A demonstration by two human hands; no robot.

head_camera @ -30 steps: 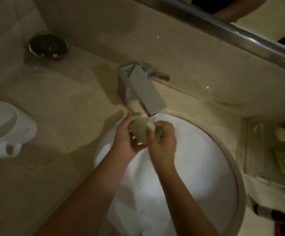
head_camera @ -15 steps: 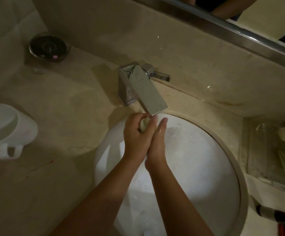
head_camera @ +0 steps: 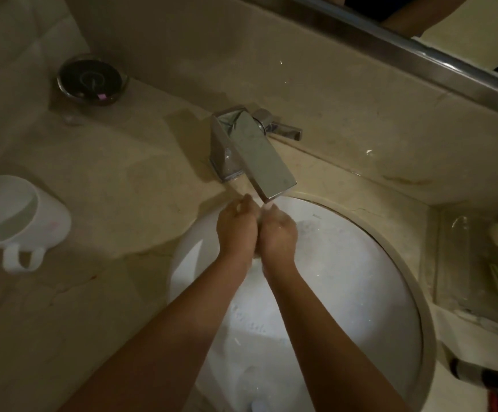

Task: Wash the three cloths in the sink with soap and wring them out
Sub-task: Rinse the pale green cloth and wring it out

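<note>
Just under faucet spout (head_camera: 267,162), left hand (head_camera: 235,228) and right hand (head_camera: 277,233) pressed together over sink (head_camera: 360,278); grip unclear. White mug (head_camera: 12,215) far left, dark dish (head_camera: 91,80) beyond it.

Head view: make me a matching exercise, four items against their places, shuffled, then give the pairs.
Items:
1. white mug
2. chrome faucet
3. dark round dish
4. clear tray

Places:
A. counter's far left corner, by the wall
B. right of the sink
C. left edge of the counter, handle toward the camera
D. behind the basin, spout over both hands

Pairs: 1-C, 2-D, 3-A, 4-B
</note>
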